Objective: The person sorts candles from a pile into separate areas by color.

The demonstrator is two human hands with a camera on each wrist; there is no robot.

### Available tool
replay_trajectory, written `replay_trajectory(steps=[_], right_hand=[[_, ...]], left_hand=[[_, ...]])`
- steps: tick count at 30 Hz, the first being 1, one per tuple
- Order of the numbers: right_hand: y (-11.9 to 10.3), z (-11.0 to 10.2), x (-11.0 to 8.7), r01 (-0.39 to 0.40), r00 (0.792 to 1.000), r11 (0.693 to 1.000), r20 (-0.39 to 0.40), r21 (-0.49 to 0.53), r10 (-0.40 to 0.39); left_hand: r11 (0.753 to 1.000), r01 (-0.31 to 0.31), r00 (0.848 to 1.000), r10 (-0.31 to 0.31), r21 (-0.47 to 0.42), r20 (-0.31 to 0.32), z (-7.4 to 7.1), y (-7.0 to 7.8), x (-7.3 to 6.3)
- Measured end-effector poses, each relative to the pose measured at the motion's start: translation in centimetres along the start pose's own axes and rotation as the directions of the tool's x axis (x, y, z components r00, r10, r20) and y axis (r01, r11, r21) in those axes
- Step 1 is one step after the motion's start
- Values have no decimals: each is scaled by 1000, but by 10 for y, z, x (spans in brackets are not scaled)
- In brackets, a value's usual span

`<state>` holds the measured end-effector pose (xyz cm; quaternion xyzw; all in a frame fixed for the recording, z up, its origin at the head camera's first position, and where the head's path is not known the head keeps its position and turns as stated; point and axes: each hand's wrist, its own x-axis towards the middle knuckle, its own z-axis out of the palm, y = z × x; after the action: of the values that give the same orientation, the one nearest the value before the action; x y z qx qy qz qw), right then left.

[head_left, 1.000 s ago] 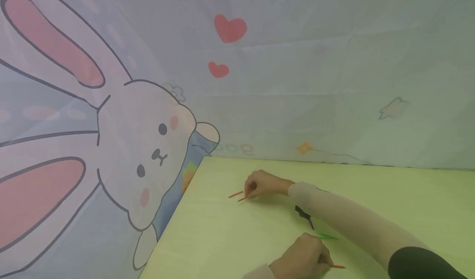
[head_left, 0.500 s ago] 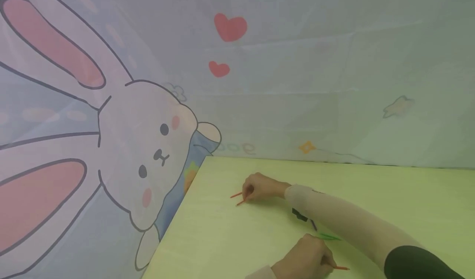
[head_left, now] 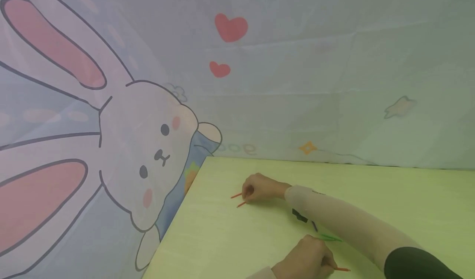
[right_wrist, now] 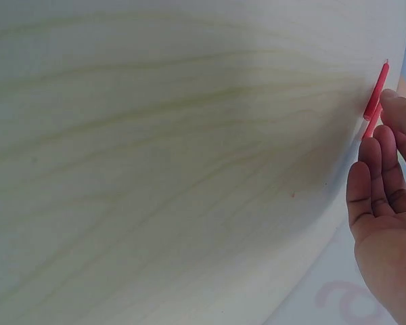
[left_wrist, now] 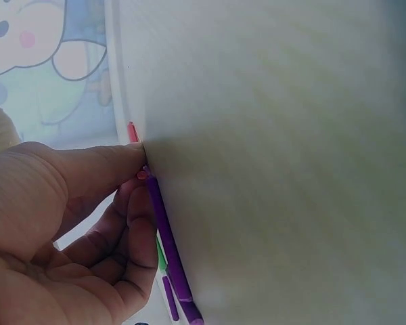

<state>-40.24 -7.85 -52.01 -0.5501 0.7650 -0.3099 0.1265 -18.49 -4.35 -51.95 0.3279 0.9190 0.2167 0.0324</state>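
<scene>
In the head view my left hand [head_left: 306,256] is low at the table's near side, pinching a slim red pen-like stick [head_left: 342,269] between thumb and fingertips. Its end [left_wrist: 132,132] pokes out above the thumb in the left wrist view. My right hand [head_left: 262,187] reaches across to the far left part of the table and pinches another red pen-like stick [head_left: 241,204]. A further red stick [head_left: 236,195] lies beside it, almost parallel. In the right wrist view, the two red sticks [right_wrist: 377,93] are close together at the fingertips, partly hidden.
Purple sticks [left_wrist: 168,237] lie just beside my left hand, with green sticks [head_left: 330,237] close by. My right sleeve [head_left: 345,217] passes above that area. The pale yellow-green table [head_left: 200,233] ends at a left edge; a rabbit-print cloth [head_left: 130,122] hangs behind.
My right hand has shifted very slightly nearer, and the red stick in it has turned a little. The left hand keeps almost the same place, still pinching its red stick.
</scene>
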Motion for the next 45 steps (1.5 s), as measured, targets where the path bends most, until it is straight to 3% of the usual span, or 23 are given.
replay_trajectory(steps=[9,15,23,27,36,45], right_hand=[[2,-3,-4,-26,1000,1000,-12,5,26],[0,-8,-9,-38,999,999,-32,8,38],[3,-15,-30,-75,995,997,-71,-26,73],[4,-27,-43,-90,992,996,-95,-30,86],[9,-63,-92,-145,975,989,-177,-32,137],[7,-83,-163,-236,938,972,-263,-15,223]], left_hand=[[997,-62,998,63,38,-27,1,0,1],[998,-50,999,51,28,-20,2,-2,1],[998,-56,998,56,21,-14,4,2,-3],[993,-110,992,112,37,-51,3,0,-4],[979,-177,979,185,96,-85,0,-2,-1],[991,-117,992,120,68,-40,3,-1,-1]])
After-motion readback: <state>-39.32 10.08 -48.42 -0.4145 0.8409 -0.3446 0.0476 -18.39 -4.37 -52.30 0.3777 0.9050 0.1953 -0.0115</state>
